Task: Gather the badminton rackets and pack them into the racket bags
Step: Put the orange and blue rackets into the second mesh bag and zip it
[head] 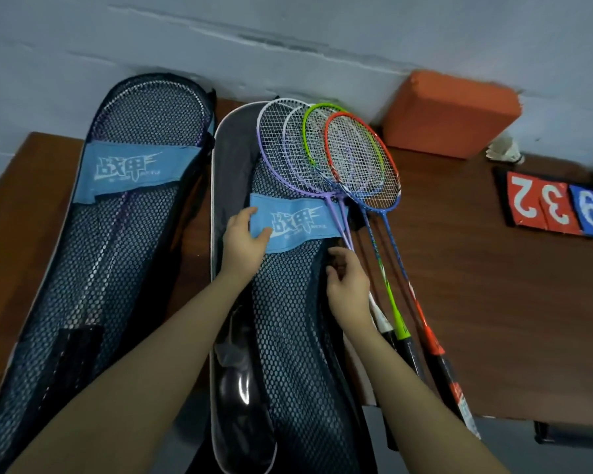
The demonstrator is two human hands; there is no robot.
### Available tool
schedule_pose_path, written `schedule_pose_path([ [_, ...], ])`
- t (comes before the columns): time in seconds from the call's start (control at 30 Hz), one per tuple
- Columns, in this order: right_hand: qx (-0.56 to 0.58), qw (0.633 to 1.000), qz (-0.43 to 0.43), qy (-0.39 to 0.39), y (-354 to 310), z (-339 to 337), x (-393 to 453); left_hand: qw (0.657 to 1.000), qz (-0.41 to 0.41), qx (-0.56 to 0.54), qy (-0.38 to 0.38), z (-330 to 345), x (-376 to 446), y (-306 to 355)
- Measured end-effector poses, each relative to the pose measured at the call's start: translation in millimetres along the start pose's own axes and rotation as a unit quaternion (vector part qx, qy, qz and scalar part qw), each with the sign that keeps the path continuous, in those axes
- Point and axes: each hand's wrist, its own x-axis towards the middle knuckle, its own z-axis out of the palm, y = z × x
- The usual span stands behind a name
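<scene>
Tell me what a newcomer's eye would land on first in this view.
First, the fan of four rackets at centre, with purple, white, green and orange-red frames, heads overlapping the top of the open middle racket bag. Next, the left hand on that bag's blue label and the right hand at its right edge. To the left lies a second mesh bag with a racket inside; at the right, an orange block against the wall.

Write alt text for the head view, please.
Both hands work at the middle mesh racket bag: the left hand on its blue label, the right hand at its edge. Four rackets lie fanned beside it.
</scene>
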Motion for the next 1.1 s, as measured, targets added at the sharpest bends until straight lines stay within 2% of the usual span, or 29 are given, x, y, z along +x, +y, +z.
schedule_pose_path([
  [0.1,-0.001,0.999,-0.036,-0.011,-13,-3,-1,1.000,0.006,0.002,0.009,-2,13,8],
  [0.3,0.050,0.996,-0.068,0.003,-36,-6,-4,0.988,0.126,-0.038,0.083,-18,-4,44],
  [0.53,0.103,0.984,-0.143,0.000,-66,-9,-21,0.961,0.208,-0.050,0.172,-59,-43,66],
  [0.67,0.114,0.974,-0.193,-0.017,-92,-12,-30,0.946,0.231,-0.077,0.216,-88,-59,69],
  [0.77,0.191,0.961,-0.196,-0.044,-107,-18,-37,0.937,0.244,-0.084,0.237,-103,-65,68],
  [0.87,0.242,0.951,-0.185,-0.050,-111,-25,-40,0.950,0.215,-0.069,0.216,-105,-61,63],
  [0.97,0.213,0.960,-0.177,-0.036,-108,-26,-37,0.974,0.174,0.027,0.140,-93,-52,50],
  [1.03,0.184,0.967,-0.172,-0.025,-104,-24,-34,0.973,0.182,0.097,0.103,-79,-52,38],
  [1.1,0.166,0.971,-0.170,-0.022,-100,-22,-33,0.975,0.185,0.112,0.048,-65,-60,31],
])
